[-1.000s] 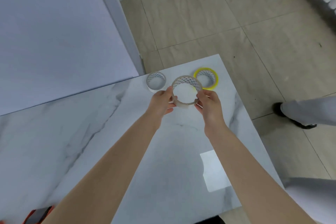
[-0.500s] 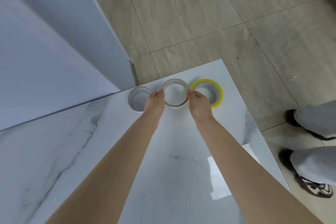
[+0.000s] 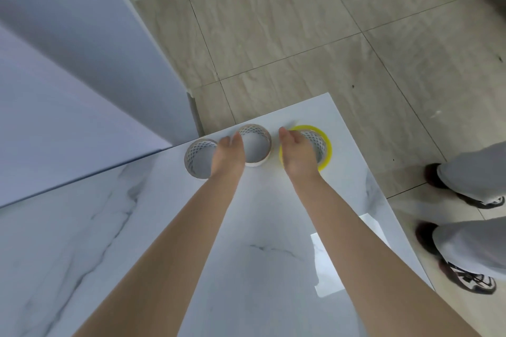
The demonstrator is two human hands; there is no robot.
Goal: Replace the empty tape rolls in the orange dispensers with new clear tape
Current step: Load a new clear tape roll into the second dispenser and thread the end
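Let go of the middle roll (image 3: 257, 163) since half a second ago: gripped from both sides then, now freed. Left hand (image 3: 228, 154) lying straight-fingered between that roll and the left roll (image 3: 198, 148), grip wide, holding nothing. Right hand (image 3: 297, 153) shifted toward 3 o'clock, spread over the yellow roll (image 3: 327, 153), grip loose and not closed round it. All three rolls flat in a row at 12 o'clock on the worktop (image 3: 260, 227), near its far edge. No orange dispenser in view. Judged step: taking up the fuller yellow roll. Best pinched across rim and core, lifted straight, kept clear of that edge.
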